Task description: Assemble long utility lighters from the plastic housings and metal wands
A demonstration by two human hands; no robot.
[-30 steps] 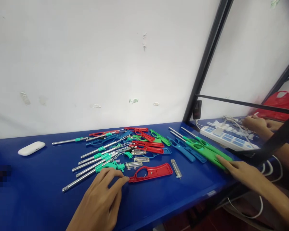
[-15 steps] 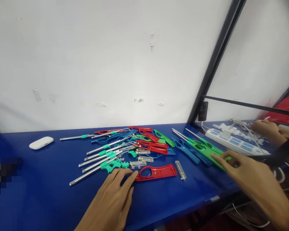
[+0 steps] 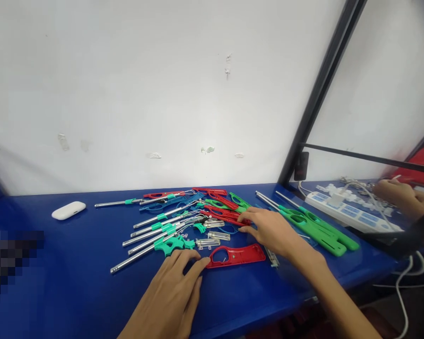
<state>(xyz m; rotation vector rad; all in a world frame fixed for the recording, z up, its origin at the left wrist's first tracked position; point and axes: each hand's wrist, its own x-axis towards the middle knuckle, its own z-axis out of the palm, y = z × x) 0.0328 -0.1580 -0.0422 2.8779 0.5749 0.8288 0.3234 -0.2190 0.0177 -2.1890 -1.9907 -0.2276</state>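
Observation:
My left hand (image 3: 175,287) rests on the blue tabletop with its fingers curled, thumb and fingertips on the left end of a red lighter handle shell (image 3: 247,254). The hollow side of that shell faces up. My right hand (image 3: 268,230) reaches over the right side of the parts pile, thumb and fingers apart, by a red handle shell (image 3: 224,215). Clear fuel tanks (image 3: 219,236) lie between the hands, another is partly under my right wrist. Green triggers (image 3: 171,245) and metal lighter tubes (image 3: 141,249) with wires lie left of them.
Green lighters (image 3: 320,230) with metal tubes lie at the right. A white case (image 3: 69,210) sits at the far left. Beyond the black frame post (image 3: 316,94) are a power strip (image 3: 349,212) and another person's hand (image 3: 397,195).
My right hand has left the green lighters at the right and moved left to the pile. My left hand stays at the red shell. The view has shifted slightly.

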